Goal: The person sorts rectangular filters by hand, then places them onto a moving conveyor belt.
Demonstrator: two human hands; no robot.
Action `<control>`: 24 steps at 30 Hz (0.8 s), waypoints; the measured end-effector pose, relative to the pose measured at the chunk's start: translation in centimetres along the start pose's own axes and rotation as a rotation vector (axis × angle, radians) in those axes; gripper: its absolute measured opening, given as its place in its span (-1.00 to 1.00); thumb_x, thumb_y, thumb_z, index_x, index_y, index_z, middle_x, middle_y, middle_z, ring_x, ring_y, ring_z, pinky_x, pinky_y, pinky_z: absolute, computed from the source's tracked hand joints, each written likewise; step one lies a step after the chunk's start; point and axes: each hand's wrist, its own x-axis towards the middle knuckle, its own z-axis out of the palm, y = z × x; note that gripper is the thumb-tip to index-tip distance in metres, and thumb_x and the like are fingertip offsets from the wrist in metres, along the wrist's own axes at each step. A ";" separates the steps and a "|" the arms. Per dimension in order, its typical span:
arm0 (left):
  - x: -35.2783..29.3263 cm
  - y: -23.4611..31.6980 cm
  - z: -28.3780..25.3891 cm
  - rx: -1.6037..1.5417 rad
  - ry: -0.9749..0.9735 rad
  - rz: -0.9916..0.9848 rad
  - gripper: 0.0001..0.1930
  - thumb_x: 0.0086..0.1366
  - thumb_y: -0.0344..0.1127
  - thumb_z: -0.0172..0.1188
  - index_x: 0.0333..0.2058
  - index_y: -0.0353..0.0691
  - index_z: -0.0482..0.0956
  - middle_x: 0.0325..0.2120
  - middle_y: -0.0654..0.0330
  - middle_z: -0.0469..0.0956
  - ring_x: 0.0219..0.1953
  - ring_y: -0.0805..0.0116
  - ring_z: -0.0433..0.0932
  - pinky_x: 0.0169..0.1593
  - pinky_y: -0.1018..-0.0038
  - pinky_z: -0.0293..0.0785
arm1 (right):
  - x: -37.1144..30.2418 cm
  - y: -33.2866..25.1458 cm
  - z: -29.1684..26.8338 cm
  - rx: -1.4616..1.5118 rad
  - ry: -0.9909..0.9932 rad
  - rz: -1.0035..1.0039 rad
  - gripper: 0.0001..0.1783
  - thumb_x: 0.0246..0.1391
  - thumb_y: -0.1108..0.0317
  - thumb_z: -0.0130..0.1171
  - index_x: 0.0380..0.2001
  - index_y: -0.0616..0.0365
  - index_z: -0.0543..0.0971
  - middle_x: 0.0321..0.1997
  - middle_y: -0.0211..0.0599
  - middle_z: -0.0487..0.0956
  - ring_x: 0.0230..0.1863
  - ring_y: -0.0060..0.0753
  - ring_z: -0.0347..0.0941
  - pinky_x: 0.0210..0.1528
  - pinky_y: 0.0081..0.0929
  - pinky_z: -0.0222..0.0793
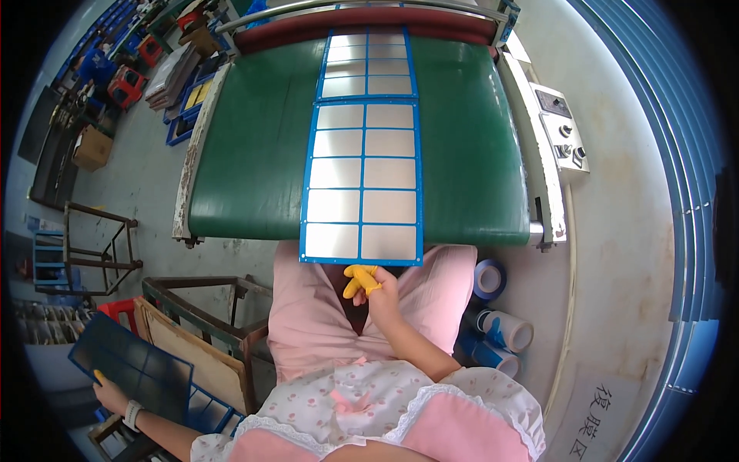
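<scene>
At the lower left my left hand (112, 394) is closed on the edge of a dark panel (146, 366) with blue lines, a yellow finger cover showing on one finger. The panel is tilted beside a stack of blue-edged sheets, partly hidden. My right hand (372, 285) is just below the near edge of a silvery blue-gridded panel (336, 205) on the green conveyor belt (246, 154). Its yellow-covered fingers point left, loosely bent and apart, holding nothing I can see. A second gridded panel (346, 68) lies end to end with the first, running under the red roller.
The red roller (292, 31) and a metal bar span the belt's far end. A control box (562, 127) with knobs is on the right. Film rolls (508, 331) stand by my right leg. A rusty metal frame (204, 308) and brown board (192, 350) are on the left.
</scene>
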 end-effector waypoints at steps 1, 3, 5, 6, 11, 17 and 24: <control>-0.4 0.9 -1.1 0.001 -0.006 -0.001 -0.59 0.09 -0.12 -0.18 -0.27 -0.37 0.36 -0.35 0.02 0.40 -0.31 0.18 0.39 -0.21 0.39 0.27 | 0.1 0.1 0.1 -0.005 0.002 0.002 -0.82 -0.09 0.50 -0.22 -0.43 0.28 0.39 -0.66 -0.28 0.41 -0.74 -0.69 0.20 -0.69 -0.84 0.09; -1.1 2.4 -2.6 -0.431 -0.045 -0.038 -0.61 0.11 -0.17 -0.17 -0.23 -0.39 0.32 -0.40 0.05 0.41 -0.35 0.27 0.40 -0.27 0.46 0.30 | 0.2 0.4 0.6 -0.045 0.053 -0.039 -0.77 -0.04 0.31 -0.17 -0.47 0.24 0.40 -0.70 -0.30 0.42 -0.80 -0.68 0.19 -0.74 -0.82 0.04; -1.5 3.0 -2.6 -0.748 -0.089 -0.069 -0.63 0.12 -0.20 -0.19 -0.21 -0.38 0.29 -0.40 0.07 0.40 -0.34 0.31 0.40 -0.29 0.51 0.30 | 0.3 0.3 0.8 -0.046 0.043 -0.044 -0.78 -0.04 0.32 -0.16 -0.46 0.24 0.40 -0.70 -0.29 0.42 -0.81 -0.67 0.18 -0.75 -0.82 0.03; -1.7 3.9 -2.9 -1.070 -0.132 -0.084 -0.65 0.13 -0.24 -0.21 -0.18 -0.38 0.27 -0.39 0.09 0.39 -0.34 0.34 0.40 -0.31 0.56 0.30 | 0.4 0.3 0.6 -0.044 0.066 -0.061 -0.79 -0.04 0.32 -0.16 -0.45 0.24 0.40 -0.70 -0.28 0.42 -0.81 -0.67 0.18 -0.75 -0.82 0.03; -7.7 10.6 -0.8 -1.634 -0.503 -0.135 -0.73 0.09 -0.28 -0.10 -0.25 -0.29 0.34 -0.52 0.32 0.35 -0.52 0.64 0.34 -0.49 0.82 0.25 | 0.2 0.1 1.6 -0.069 0.109 -0.122 -0.80 -0.05 0.36 -0.16 -0.37 0.22 0.38 -0.68 -0.25 0.43 -0.80 -0.68 0.17 -0.74 -0.82 0.04; -20.6 19.2 2.7 -1.740 -1.263 -0.298 -0.89 0.05 -0.33 -0.06 -0.45 -0.20 0.38 -0.60 0.36 0.33 -0.56 0.59 0.32 -0.46 0.72 0.28 | -1.2 -1.4 0.1 -0.096 0.060 -0.006 -0.64 0.02 0.20 -0.31 -0.33 0.23 0.39 -0.64 -0.25 0.44 -0.78 -0.59 0.24 -0.72 -0.78 0.09; -32.0 21.5 2.9 -1.576 -1.829 0.112 -0.88 0.06 -0.48 -0.11 -0.41 -0.27 0.39 -0.53 0.36 0.32 -0.47 0.63 0.24 -0.36 0.71 0.16 | -3.6 -4.0 -5.2 -0.044 0.415 -0.259 -0.67 0.01 0.19 -0.26 -0.25 0.16 0.33 -0.45 -0.42 0.39 -0.51 -0.66 0.30 -0.51 -0.78 0.21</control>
